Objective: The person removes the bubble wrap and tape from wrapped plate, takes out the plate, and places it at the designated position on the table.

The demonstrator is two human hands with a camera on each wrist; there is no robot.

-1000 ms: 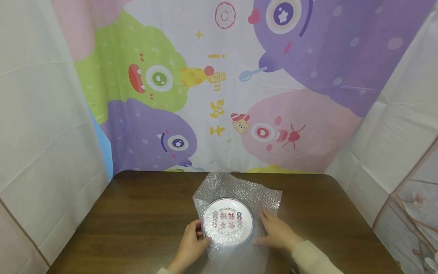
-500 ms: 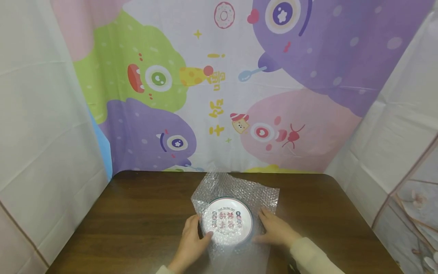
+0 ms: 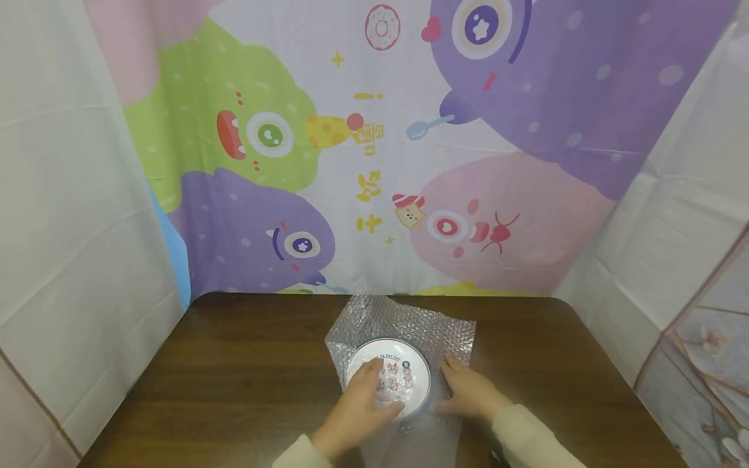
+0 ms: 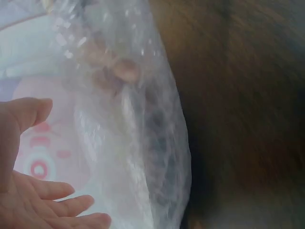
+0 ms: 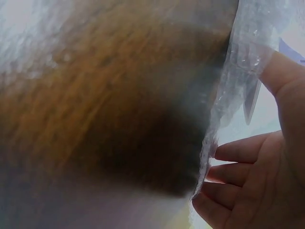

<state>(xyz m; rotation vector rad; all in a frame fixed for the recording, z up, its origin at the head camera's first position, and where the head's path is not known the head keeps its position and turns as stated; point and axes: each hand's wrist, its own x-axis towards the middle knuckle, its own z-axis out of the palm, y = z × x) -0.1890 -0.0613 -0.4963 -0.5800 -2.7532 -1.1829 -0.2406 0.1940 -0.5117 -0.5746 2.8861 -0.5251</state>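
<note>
In the head view a round white dish [image 3: 412,383] with red characters and a dark rim lies in clear bubble wrap [image 3: 433,325]. My left hand [image 3: 363,403] reaches over the dish's left half, covering part of its print. The left wrist view shows that hand [image 4: 43,191] with thumb and fingers spread apart beside the wrap [image 4: 162,157]. On the dish's right side my right hand [image 3: 471,390] rests along the wrap, thumb toward the front. Its fingers [image 5: 233,171] stretch out with their tips against the wrap's edge [image 5: 214,119] in the right wrist view.
A dark brown wooden table [image 3: 246,364] lies beneath everything. Behind it hangs a cloth [image 3: 374,260] printed with cartoon monsters. Pale cloths stand at the left [image 3: 88,195] and right [image 3: 626,266]. A small dark object [image 3: 497,452] shows under the right sleeve.
My left hand has moved right, from the dish's left edge to over its face. The right hand stays at the dish's right side, nearly still.
</note>
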